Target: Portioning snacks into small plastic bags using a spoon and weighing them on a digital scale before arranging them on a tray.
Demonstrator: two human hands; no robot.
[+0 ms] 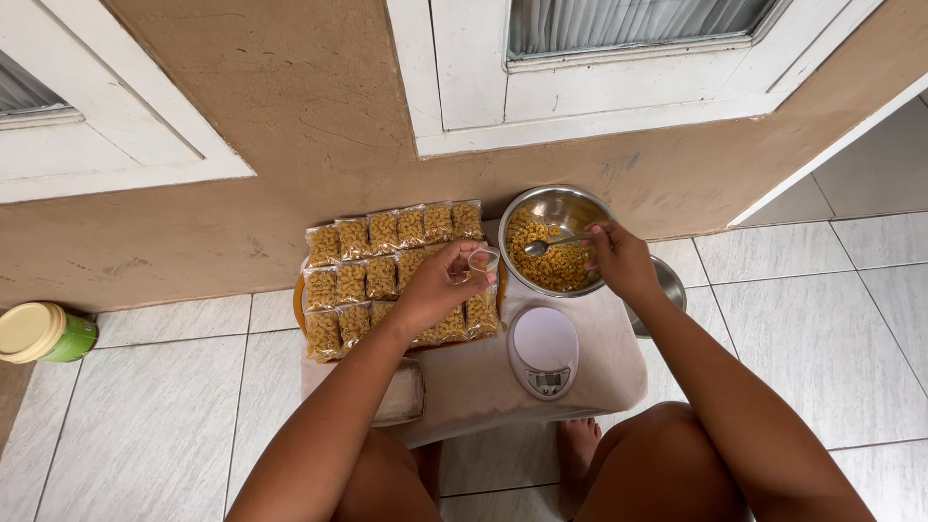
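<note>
Left grip pinching open clear bag: light, limp, slippery; best held at rim. Right grip pinching spoon over bowl.

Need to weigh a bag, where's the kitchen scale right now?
In the head view, the white kitchen scale sits on the low table's right side, just below the steel bowl.
</note>
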